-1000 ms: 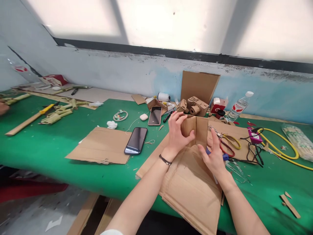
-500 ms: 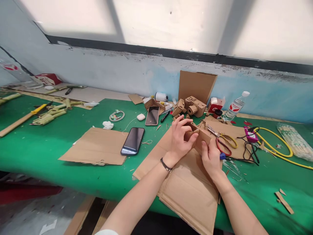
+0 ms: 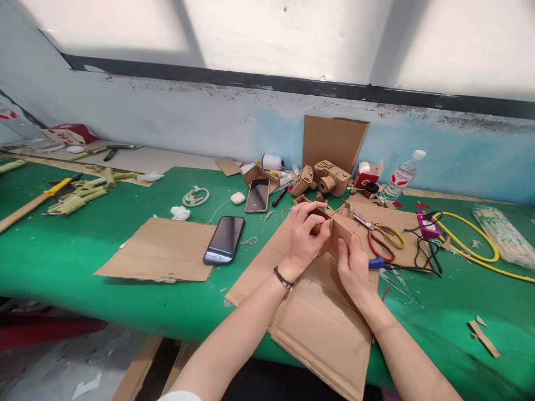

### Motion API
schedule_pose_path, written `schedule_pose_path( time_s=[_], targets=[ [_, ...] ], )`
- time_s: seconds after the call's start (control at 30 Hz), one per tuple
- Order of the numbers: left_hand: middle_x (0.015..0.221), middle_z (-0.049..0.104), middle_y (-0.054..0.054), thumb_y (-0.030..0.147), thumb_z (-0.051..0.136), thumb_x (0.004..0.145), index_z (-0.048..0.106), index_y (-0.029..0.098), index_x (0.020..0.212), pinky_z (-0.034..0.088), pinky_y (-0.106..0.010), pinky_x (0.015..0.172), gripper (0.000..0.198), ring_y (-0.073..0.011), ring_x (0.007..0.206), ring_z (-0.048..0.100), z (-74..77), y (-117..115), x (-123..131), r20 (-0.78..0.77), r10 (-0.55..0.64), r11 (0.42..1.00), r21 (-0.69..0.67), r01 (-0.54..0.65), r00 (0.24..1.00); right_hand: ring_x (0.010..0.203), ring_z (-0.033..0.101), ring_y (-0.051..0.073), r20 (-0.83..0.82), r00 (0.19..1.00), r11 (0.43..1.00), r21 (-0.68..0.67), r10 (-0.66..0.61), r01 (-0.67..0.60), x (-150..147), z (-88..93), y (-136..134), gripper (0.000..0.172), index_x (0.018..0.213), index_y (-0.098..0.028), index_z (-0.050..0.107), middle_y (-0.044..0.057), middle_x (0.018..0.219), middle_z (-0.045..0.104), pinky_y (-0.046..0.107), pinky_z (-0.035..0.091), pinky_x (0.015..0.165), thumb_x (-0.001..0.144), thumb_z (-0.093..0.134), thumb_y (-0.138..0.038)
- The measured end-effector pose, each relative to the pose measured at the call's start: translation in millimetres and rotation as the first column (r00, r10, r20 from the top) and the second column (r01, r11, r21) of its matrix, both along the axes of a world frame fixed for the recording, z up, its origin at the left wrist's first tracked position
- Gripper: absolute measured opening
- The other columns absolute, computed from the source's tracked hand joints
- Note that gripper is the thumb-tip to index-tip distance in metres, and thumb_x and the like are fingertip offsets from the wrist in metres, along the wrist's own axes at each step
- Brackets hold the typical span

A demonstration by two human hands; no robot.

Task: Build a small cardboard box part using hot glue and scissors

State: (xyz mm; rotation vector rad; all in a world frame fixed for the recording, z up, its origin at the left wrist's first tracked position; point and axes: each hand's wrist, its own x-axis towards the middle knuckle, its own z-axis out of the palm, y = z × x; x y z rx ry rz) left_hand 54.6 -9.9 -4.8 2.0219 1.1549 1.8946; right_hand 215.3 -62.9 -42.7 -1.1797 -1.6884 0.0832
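My left hand (image 3: 308,231) is closed on a small folded cardboard piece, its fingertips curled over the top edge. My right hand (image 3: 354,263) pinches a flat cardboard panel (image 3: 340,233) that meets the left piece at an angle; whether the two are one part I cannot tell. Both hands are just above a large cardboard sheet (image 3: 321,334). Right of my right hand lie scissors (image 3: 382,239) with one red and one yellow handle. A blue handle (image 3: 376,263) shows beside my right hand; the rest of that tool is hidden.
Behind the hands stand a cardboard model camera (image 3: 332,178) and a water bottle (image 3: 403,177). Two phones, a dark one (image 3: 224,239) and a smaller one (image 3: 258,195), lie to the left, near a cardboard sheet (image 3: 159,250). A yellow cable (image 3: 472,253) curls at right.
My right hand has shifted slightly left, bringing the panel nearer my left hand. The view has moved a little. Both hands keep their hold.
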Motion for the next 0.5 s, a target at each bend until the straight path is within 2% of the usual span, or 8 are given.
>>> schedule_pose_path(
  time_s=[0.27, 0.43, 0.5],
  targets=[
    [0.132, 0.083, -0.007, 0.034, 0.062, 0.112, 0.062, 0.028, 0.085, 0.055, -0.056, 0.115, 0.028, -0.0285, 0.125, 0.067, 0.0, 1.2, 1.1, -0.086, 0.115, 0.987, 0.125, -0.104, 0.990, 0.099, 0.087, 0.030, -0.035, 0.999, 0.998, -0.059, -0.010, 0.008, -7.0, 7.4, -4.0, 0.047, 0.153, -0.018, 0.066, 0.019, 0.127, 0.086, 0.039, 0.070, 0.085, 0.124, 0.039, -0.043],
    [0.131, 0.083, -0.006, 0.024, 0.067, 0.111, 0.061, 0.027, 0.088, 0.055, -0.052, 0.111, 0.024, -0.0266, 0.121, 0.067, 1.7, 1.5, 2.8, -0.053, 0.107, 0.971, 0.221, -0.093, 0.993, 0.085, 0.085, 0.029, -0.041, 0.998, 0.996, -0.085, -0.038, 0.034, -9.7, 6.6, -5.1, 0.050, 0.142, -0.018, 0.072, 0.015, 0.104, 0.086, 0.039, 0.069, 0.078, 0.124, 0.037, -0.047],
    [0.130, 0.084, -0.005, 0.023, 0.067, 0.110, 0.059, 0.027, 0.087, 0.055, -0.050, 0.109, 0.025, -0.0262, 0.119, 0.067, 1.9, 1.5, 3.0, -0.053, 0.111, 0.969, 0.230, -0.096, 0.992, 0.090, 0.085, 0.030, -0.034, 0.999, 0.997, -0.072, -0.025, 0.023, -11.1, 5.7, -5.5, 0.049, 0.143, -0.018, 0.073, 0.015, 0.106, 0.087, 0.040, 0.070, 0.081, 0.124, 0.037, -0.045]
  ],
)
